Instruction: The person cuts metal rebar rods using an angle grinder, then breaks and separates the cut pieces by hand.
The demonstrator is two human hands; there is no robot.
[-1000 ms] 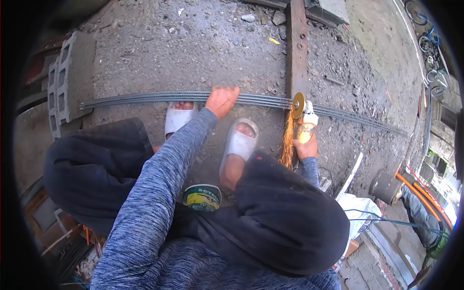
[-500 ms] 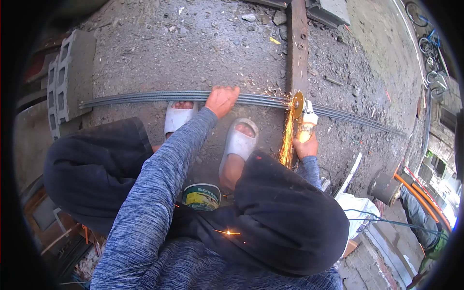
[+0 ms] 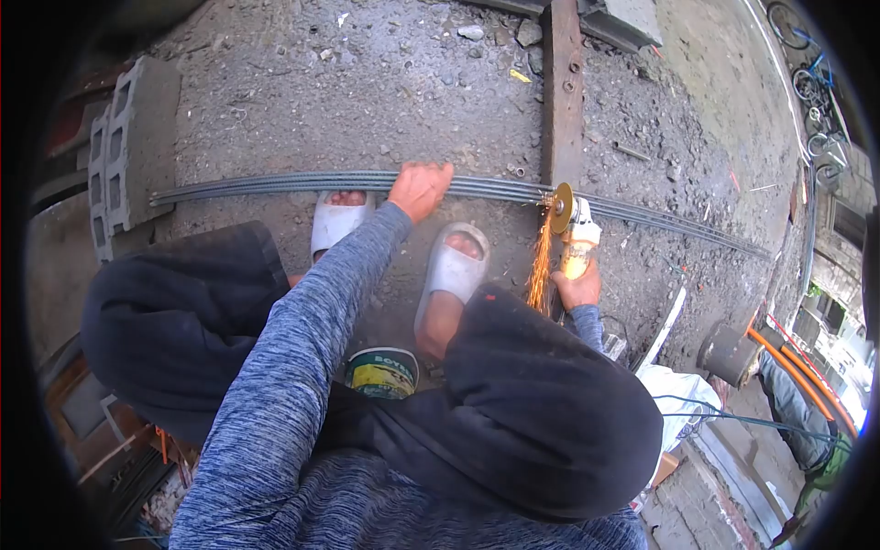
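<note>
My left hand (image 3: 422,191) is wrapped round a bundle of steel rebar (image 3: 302,182) that lies sideways across the ground in front of my feet. A yellow angle grinder (image 3: 578,243) is gripped in my right hand (image 3: 577,285). Its cutting disc (image 3: 562,207) meets the rods where they cross a rusty steel beam (image 3: 563,101). Orange sparks (image 3: 541,270) stream from the disc down towards me. To the right of the disc the rods run on and fan apart slightly. My right fingers are partly hidden by the grinder body.
Hollow concrete blocks (image 3: 142,156) stand at the left, by the rods' end. White sandals (image 3: 454,266) are on my feet, close behind the rebar. A green and yellow tub (image 3: 383,371) sits between my legs. Cables (image 3: 733,420) and a white sack (image 3: 678,399) lie at lower right.
The grinder and my right hand have shifted very slightly left and down. The spark stream is a little thinner, and stray sparks over my lap are gone. My left hand keeps its place.
</note>
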